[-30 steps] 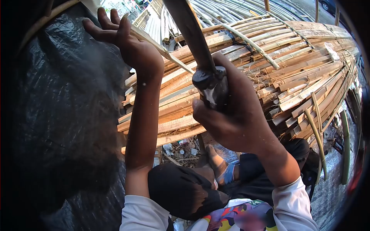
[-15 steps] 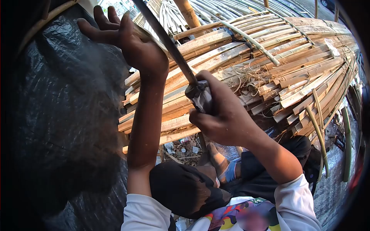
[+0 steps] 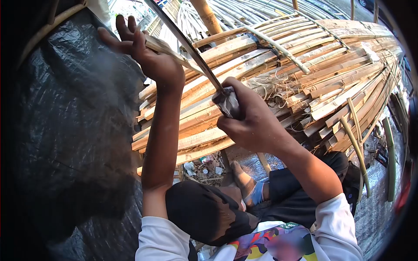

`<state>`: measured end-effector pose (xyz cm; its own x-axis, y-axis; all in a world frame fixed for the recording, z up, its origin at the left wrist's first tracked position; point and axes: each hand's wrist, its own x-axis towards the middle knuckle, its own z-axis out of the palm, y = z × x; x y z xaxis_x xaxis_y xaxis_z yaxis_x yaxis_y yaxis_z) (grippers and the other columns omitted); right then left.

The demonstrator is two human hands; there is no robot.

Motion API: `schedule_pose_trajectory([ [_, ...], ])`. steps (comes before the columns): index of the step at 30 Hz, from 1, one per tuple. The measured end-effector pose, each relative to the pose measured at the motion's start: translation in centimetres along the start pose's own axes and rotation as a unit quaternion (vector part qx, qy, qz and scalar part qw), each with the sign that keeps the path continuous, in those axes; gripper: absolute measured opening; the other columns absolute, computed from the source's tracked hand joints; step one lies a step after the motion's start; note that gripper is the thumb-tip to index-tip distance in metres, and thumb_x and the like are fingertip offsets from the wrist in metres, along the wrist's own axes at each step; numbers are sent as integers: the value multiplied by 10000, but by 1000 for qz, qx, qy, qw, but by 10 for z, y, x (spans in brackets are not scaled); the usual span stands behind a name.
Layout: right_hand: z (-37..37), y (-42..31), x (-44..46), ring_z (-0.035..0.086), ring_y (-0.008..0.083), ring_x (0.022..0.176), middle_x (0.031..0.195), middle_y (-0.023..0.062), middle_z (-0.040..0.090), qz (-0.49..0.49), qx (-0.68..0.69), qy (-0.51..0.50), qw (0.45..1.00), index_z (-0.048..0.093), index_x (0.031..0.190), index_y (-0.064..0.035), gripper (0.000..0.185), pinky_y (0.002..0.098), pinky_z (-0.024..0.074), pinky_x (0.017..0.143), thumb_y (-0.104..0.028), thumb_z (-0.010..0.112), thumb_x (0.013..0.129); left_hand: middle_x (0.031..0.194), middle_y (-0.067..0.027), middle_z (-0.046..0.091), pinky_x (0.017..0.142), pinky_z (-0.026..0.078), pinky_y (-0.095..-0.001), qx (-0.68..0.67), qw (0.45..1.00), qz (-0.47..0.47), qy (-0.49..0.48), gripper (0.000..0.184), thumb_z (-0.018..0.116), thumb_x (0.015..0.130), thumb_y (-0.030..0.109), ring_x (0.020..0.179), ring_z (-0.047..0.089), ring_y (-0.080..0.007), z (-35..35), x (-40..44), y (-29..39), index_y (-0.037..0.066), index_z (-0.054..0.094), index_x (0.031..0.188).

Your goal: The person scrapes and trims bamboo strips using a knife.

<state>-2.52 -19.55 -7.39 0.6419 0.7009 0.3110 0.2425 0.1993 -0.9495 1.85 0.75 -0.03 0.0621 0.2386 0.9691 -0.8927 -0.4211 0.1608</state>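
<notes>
My right hand (image 3: 248, 117) is wrapped round the dark, shiny handle of a long-bladed knife (image 3: 185, 42). The blade points up and to the left, crossing in front of the bamboo. A pale split strip (image 3: 174, 54) runs behind my left hand (image 3: 150, 58) and ends near the blade. My left hand is raised at the upper left, palm up, with its fingers spread and curled a little; the strip lies along it, between thumb and palm as far as can be seen. Beyond both hands lies a large stack of split bamboo slats (image 3: 204, 122).
A dark plastic sheet (image 3: 78, 108) covers the left side. Whole bamboo poles (image 3: 248, 15) lie at the back, near an upright post (image 3: 207, 17). Loose fibres (image 3: 278, 85) sit on the stack. Below are my bent legs (image 3: 209, 209), my foot and some litter (image 3: 204, 167).
The knife has swung from steeply upright to a more leftward slant, and my right hand has dropped slightly. My left hand has shifted a little down, its fingers still spread.
</notes>
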Motion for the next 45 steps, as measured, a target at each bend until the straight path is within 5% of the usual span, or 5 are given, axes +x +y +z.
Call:
schedule_pose_trajectory([
  [5,0,-36,7,409,23,674,821,-30,437,-184,25,63,981,451,1184,-8,397,210,352,557,54,590,817,1548,-189,108,1135,301,-440,89,995,49,-3,621,362,962,146,1395,271,-335,11,3,4,35,71,1499],
  [22,13,15,-6,391,43,667,779,-17,432,10,-50,3,999,467,1073,-23,311,225,354,565,-11,600,792,1523,-167,261,1099,279,-437,183,980,76,18,728,396,903,205,1346,399,-288,-3,3,3,166,-3,1512],
  [30,0,-37,-7,407,39,702,848,-10,466,-224,-25,63,972,452,1183,3,396,216,367,613,32,592,814,1482,-204,310,1065,330,-464,152,987,32,44,736,390,876,230,1335,404,-330,1,5,8,135,16,1503],
  [34,3,16,-14,426,38,705,816,4,458,69,-21,-35,997,462,1119,-31,340,208,361,591,6,597,809,1477,-194,320,1091,299,-484,161,984,54,47,716,388,885,233,1336,400,-336,0,2,4,142,30,1498],
  [45,8,-11,-9,403,34,654,782,-30,429,-102,14,46,994,466,1159,-5,376,213,346,557,43,575,803,1440,-212,361,1067,329,-459,172,981,69,60,713,409,856,210,1268,474,-340,6,-4,8,109,76,1478],
])
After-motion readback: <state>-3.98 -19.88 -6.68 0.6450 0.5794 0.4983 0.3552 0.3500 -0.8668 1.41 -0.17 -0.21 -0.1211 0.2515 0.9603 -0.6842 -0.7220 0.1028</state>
